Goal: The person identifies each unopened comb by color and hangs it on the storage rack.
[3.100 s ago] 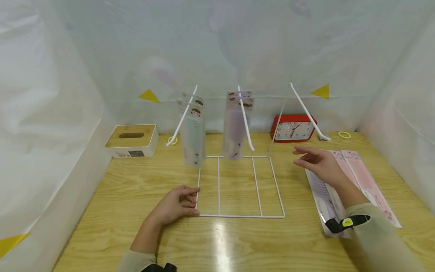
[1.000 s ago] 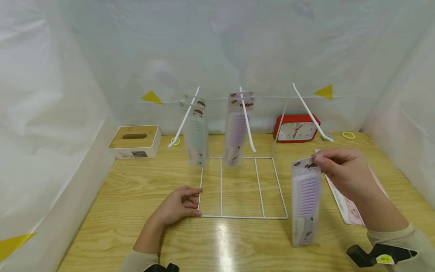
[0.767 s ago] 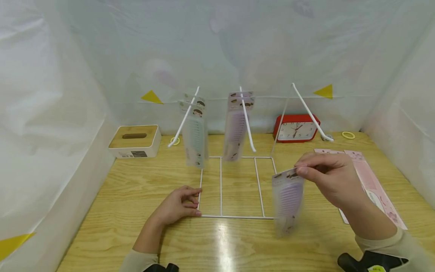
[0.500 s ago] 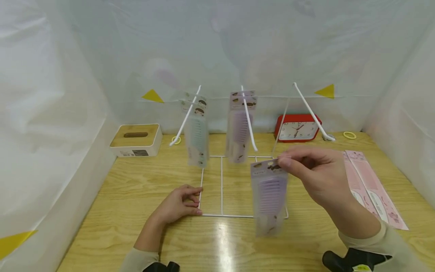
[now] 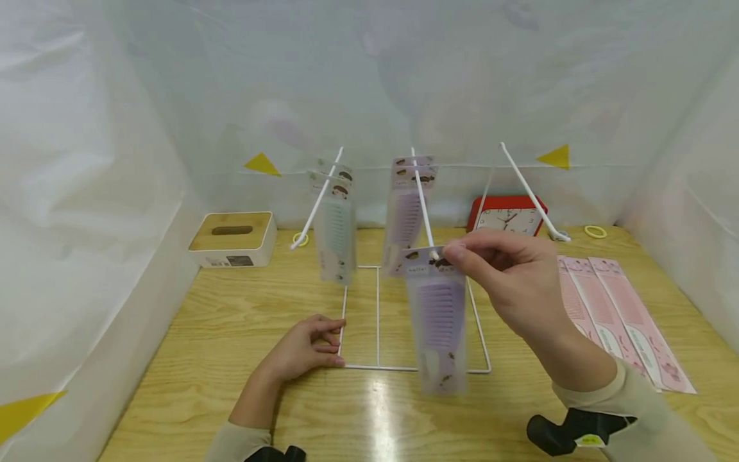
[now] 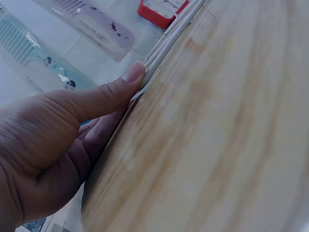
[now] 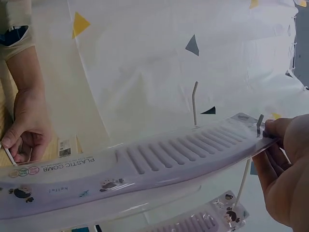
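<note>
Wooden surface [image 5: 190,378]: left fingers [image 5: 324,325] pinch the rack [image 5: 378,321] by its near-left corner, right fingers [image 5: 487,239] a purple comb [image 5: 441,314] that early release could drop.

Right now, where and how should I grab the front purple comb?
I'd pinch the front purple comb by its pack's top right corner, from the right, like the right hand: it's flat there, and the middle is left for the white rod poking through.

Pale, creased sheeting [image 5: 473,96] forms a left wall [image 5: 63,212], a right wall [image 5: 701,147] and a back wall [image 5: 358,83] marked with yellow triangles [image 5: 263,164], surrounding a light wooden table [image 5: 167,385] with visible grain and a bright streak of reflected light [image 5: 381,410] on its near side.
</note>
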Tool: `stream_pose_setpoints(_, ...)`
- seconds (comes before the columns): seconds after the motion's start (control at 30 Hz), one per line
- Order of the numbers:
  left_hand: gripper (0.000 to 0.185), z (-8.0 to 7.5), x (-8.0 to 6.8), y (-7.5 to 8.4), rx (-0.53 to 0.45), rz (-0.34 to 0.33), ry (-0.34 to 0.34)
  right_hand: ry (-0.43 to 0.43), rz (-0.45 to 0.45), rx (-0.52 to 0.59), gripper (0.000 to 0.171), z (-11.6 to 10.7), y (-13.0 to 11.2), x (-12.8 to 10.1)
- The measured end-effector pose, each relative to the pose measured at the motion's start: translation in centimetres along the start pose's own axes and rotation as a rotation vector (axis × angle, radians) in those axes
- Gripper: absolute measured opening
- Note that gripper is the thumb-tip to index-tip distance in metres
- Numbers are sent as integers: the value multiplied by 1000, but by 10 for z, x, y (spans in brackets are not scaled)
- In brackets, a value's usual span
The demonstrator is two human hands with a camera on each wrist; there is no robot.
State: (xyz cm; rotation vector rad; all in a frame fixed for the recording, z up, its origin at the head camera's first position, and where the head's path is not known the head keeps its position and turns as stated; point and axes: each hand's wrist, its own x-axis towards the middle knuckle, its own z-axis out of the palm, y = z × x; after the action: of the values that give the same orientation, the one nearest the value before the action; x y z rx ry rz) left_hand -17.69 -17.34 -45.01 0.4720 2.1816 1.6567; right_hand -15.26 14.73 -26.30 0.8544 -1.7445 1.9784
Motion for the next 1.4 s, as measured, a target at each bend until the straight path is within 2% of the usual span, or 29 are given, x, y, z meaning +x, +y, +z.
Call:
stream_pose_setpoints(0.13,72,1,-1,0,-7,-6,-3,26,25,-63,13,0,7,5)
stream_pose_setpoints(0.33,73,1,-1,-1,-15,-8,-3,81,163,-174,9,-3,16,20)
stream_pose_setpoints(0.5,73,1,-2,-1,-9,-7,-6,106,261,-145,6,-5,29,38)
stream_pose_setpoints(0.73,73,2,-1,-1,-6,-2,-4,105,229,-76,10,-9,49,58)
stream_pose_setpoints(1.0,72,3,1,-4,6,3,2,106,231,-91,14,-15,60,70)
stream_pose_setpoints(1.4,72,-1,0,-3,16,15,-1,104,184,-94,11,-15,64,73)
